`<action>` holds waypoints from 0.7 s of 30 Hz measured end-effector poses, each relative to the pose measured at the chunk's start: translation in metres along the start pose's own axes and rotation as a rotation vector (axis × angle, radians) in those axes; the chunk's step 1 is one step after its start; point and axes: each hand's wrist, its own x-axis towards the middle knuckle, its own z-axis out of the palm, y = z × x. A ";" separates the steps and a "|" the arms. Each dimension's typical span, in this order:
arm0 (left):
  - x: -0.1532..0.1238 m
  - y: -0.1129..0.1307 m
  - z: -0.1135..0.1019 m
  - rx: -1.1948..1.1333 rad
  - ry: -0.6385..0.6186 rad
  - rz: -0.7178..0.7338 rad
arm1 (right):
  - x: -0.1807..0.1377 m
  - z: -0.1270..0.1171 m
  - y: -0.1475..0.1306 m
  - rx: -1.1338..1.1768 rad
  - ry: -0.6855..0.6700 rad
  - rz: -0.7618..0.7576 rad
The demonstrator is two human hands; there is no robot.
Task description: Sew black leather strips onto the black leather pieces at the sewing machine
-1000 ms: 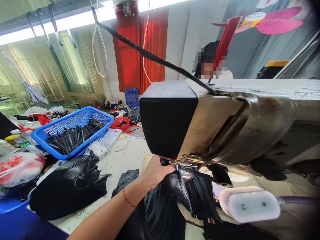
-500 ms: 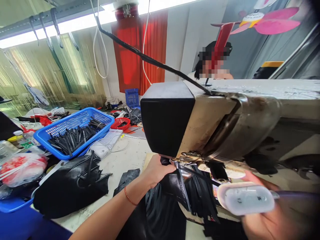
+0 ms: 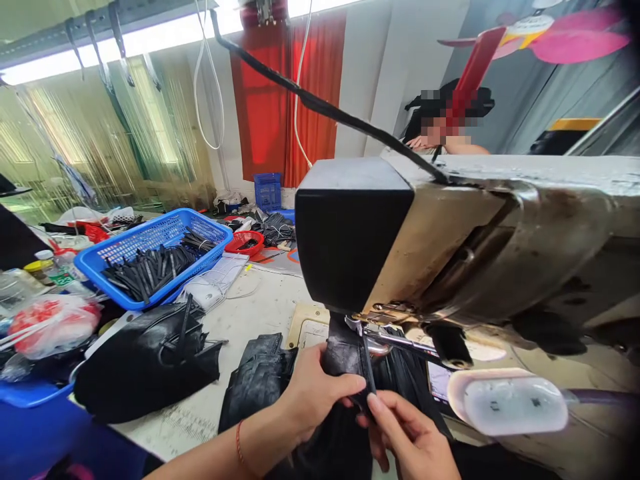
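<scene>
The left hand (image 3: 316, 395) pinches a black leather piece (image 3: 345, 350) under the sewing machine (image 3: 355, 250) (above the bench (image 3: 250, 310)); the right hand (image 3: 415, 440) has its grip pinching the narrow strip (image 3: 369, 375) along its edge.

On table (image 3: 260, 310), left of sewing machine (image 3: 355, 247): basket (image 3: 150, 237) with strips (image 3: 145, 275) inside, leather bundle (image 3: 135, 367) just in front, small basket (image 3: 245, 254) just right. Partly under sewing machine: leather piece (image 3: 344, 350), left hand (image 3: 320, 387) and right hand (image 3: 413, 433) at near end, lamp (image 3: 515, 403) farther right. Behind sewing machine: person (image 3: 421, 121).
</scene>
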 end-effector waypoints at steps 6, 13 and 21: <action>0.011 0.008 -0.004 0.047 -0.043 0.030 | 0.002 0.017 -0.016 0.058 0.081 0.003; 0.022 0.015 -0.008 0.125 -0.068 0.033 | 0.013 0.022 -0.017 0.065 0.056 0.008; 0.035 0.027 -0.013 0.192 -0.152 0.082 | 0.034 0.023 -0.007 0.055 0.038 -0.067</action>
